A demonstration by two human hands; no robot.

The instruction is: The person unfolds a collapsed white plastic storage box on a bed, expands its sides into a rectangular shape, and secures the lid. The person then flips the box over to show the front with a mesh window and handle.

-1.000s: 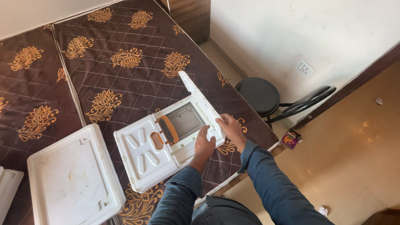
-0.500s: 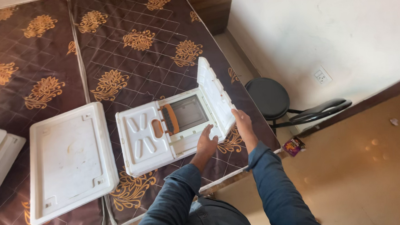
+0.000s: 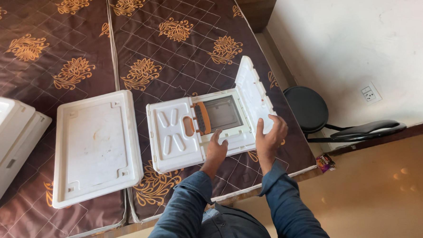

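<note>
Small crumpled snack packet [image 3: 325,162], purple w/ orange-yellow print, lies on floor at approx. 4 o'clock, just beside bed corner.

So the hinged plastic case [image 3: 197,129] sits on the mattress [image 3: 170,44], its raised flap [image 3: 253,93] at 3 o'clock. The flat tray lid [image 3: 96,145] lies at the case's 9 o'clock, stacked panels [image 3: 5,137] beyond that. A stool [image 3: 307,107] stands off the mattress at 3 o'clock.
</note>
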